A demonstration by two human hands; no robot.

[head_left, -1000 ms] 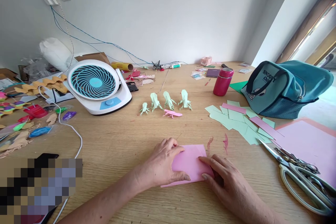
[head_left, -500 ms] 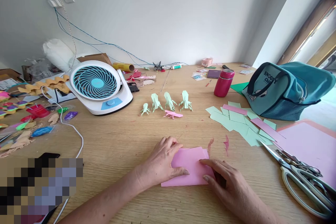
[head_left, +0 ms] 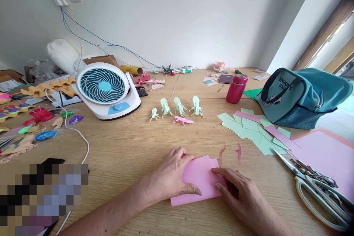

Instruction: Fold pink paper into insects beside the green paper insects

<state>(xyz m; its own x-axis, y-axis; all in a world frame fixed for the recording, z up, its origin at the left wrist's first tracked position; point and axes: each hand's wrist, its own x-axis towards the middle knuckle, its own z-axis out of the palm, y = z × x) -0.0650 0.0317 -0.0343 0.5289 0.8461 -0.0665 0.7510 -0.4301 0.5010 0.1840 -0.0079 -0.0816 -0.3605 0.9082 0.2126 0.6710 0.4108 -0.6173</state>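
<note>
A folded sheet of pink paper (head_left: 200, 177) lies on the table in front of me, its layers slightly offset at the upper right. My left hand (head_left: 173, 175) holds its left side, thumb across the lower part and fingertips at the top edge. At the right edge, my right hand (head_left: 239, 190) pinches the layers between thumb and index finger; its other fingers are curled and partly hidden. Beyond the paper stand several pale green folded-paper insects (head_left: 180, 107), with a pink folded-paper insect (head_left: 183, 120) before them.
Pale green offcuts (head_left: 243, 129) lie to the right, near large scissors (head_left: 312, 188) and a teal bag (head_left: 295, 96). A magenta flask (head_left: 236, 88) stands farther back. On the left are a white fan (head_left: 110, 92), its cable (head_left: 85, 143) and craft scraps (head_left: 45, 135).
The front layer of the pink paper has shifted and tilted, its lower left corner now nearer me. My left thumb has moved slightly down and right; my right hand stays at the right edge.
</note>
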